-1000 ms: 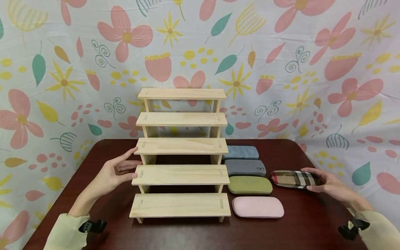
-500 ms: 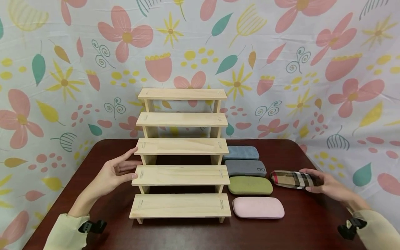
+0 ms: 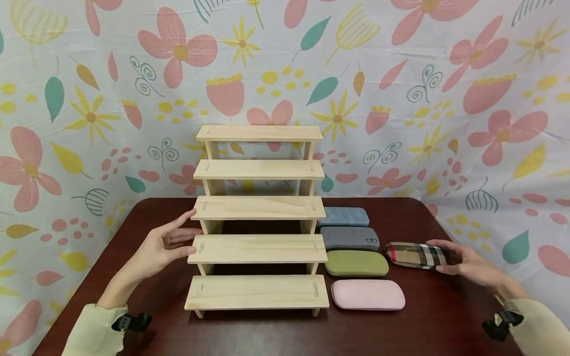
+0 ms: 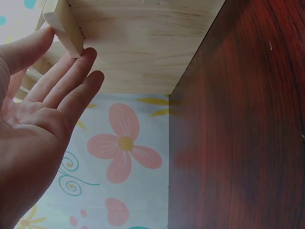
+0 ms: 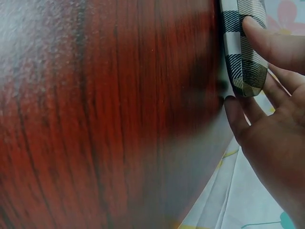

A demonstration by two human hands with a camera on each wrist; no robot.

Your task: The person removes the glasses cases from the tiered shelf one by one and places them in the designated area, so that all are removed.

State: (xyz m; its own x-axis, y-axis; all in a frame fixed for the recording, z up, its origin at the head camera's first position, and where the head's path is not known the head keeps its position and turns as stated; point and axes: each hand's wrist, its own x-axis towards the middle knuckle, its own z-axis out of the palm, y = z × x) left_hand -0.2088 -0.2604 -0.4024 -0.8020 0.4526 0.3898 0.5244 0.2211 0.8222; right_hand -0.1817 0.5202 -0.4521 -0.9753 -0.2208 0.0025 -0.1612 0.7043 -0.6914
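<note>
A pale wooden stepped display stand (image 3: pixel 260 207) with several narrow shelves rises from the table. At its left side my left hand (image 3: pixel 156 249) holds the end of a lower shelf; thumb and fingertips (image 4: pixel 90 53) sit on either side of the board end (image 4: pixel 66 31). The index finger reaches to the shelf above. On the right, my right hand (image 3: pixel 472 264) grips the end of a plaid glasses case (image 3: pixel 416 255), beige with black, white and red bands. In the right wrist view the thumb lies on the case's face (image 5: pixel 245 62), other fingers partly hidden behind it.
Right of the stand lie a blue case (image 3: pixel 345 216), a grey case with a small glasses print (image 3: pixel 349 238), a green case (image 3: pixel 356 263) and a pink case (image 3: pixel 368 295). All rest on the dark red-brown table (image 3: pixel 378 336). Flower-printed cloth (image 3: pixel 285 64) hangs behind.
The right hand and the plaid glasses case have shifted very slightly left. The left hand and the stand stay where they were.
</note>
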